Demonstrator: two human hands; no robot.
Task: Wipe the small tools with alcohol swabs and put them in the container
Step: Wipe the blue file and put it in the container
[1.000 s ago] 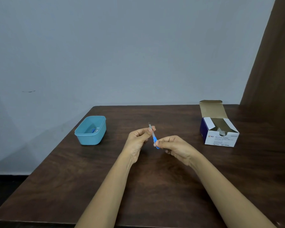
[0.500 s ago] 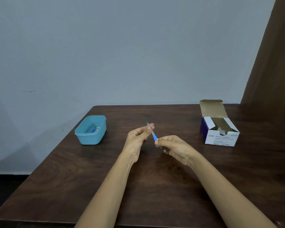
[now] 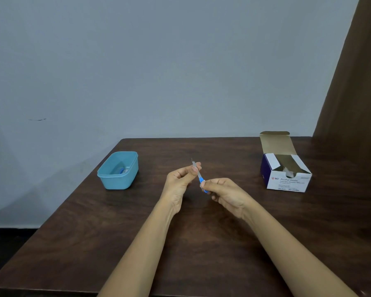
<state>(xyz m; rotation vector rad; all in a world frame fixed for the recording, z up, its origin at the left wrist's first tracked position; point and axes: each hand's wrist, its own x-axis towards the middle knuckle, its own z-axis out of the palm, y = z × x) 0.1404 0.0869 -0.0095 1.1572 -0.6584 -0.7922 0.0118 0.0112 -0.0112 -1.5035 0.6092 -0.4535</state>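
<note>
The left hand (image 3: 180,181) pinches the grey shaft of the tool (image 3: 199,175) near its tip, and the right hand (image 3: 227,191) pinches the blue handle, with both raised above the tabletop (image 3: 201,243). Over the last second the left fingertips have slid a little up the shaft and the tool has leaned slightly further left, which looks like a wiping stroke. Any swab between the fingers is too small to see. The container (image 3: 118,183) sits well to the left, already holding something blue. The swab box (image 3: 287,181) stands open on the right. This tool probably goes into the container soon.
</note>
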